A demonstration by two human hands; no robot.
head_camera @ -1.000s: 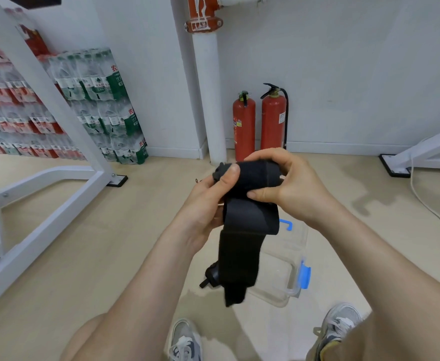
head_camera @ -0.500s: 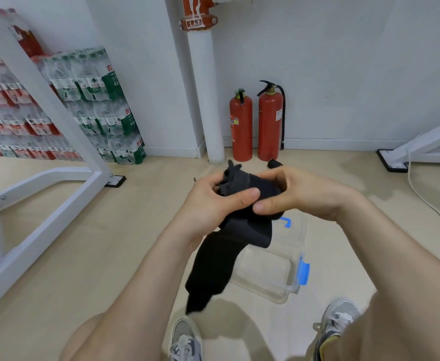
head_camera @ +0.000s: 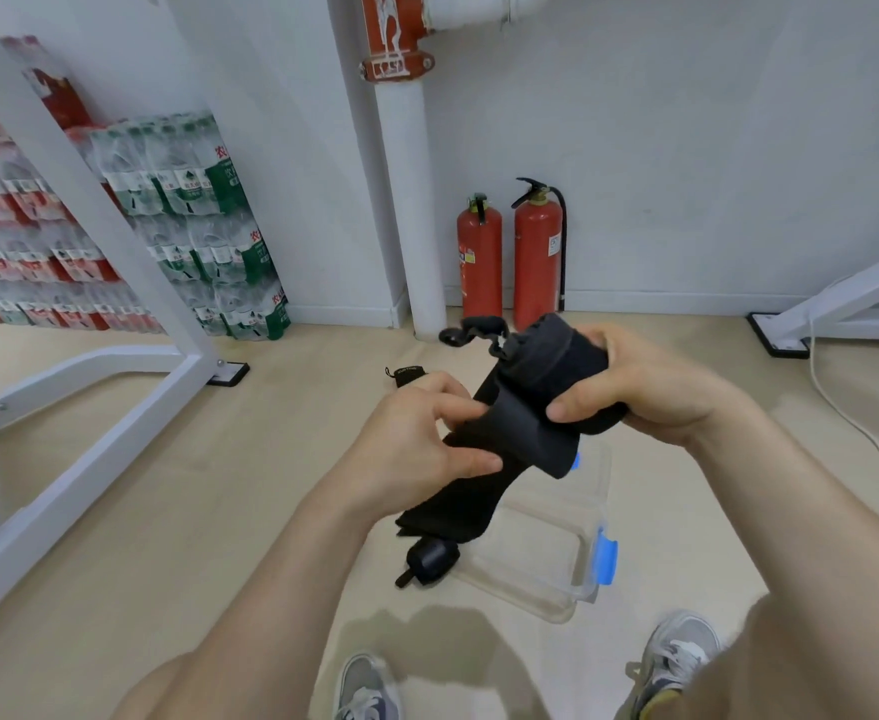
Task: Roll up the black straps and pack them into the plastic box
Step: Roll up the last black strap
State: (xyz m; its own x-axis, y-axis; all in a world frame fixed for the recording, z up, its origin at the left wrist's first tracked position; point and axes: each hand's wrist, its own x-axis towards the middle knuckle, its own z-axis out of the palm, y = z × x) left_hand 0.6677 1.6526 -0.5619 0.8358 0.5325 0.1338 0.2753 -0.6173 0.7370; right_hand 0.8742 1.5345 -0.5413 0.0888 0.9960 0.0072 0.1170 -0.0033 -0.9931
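Observation:
I hold a black strap (head_camera: pixel 523 426) in the air in front of me. My right hand (head_camera: pixel 650 387) grips its rolled part, thumb below and fingers over the top. My left hand (head_camera: pixel 421 433) pinches the loose tail just below the roll; the tail hangs down to the left. A thin loop sticks out of the roll's far end. Below on the floor lies the clear plastic box (head_camera: pixel 546 553) with blue latches. A second black strap (head_camera: pixel 429 561), rolled up, lies at the box's left edge. Another small black strap piece (head_camera: pixel 406 374) lies on the floor behind my left hand.
Two red fire extinguishers (head_camera: pixel 510 257) stand by a white pipe at the wall. Stacked packs of water bottles (head_camera: pixel 187 226) fill the left. A white metal frame (head_camera: pixel 89 356) crosses the left floor, another is at the right with a white cable. My shoes show at the bottom.
The roll has turned in my hands and tilted up to the right. The hanging tail has grown shorter and swung left. A loop now sticks out at the roll's end.

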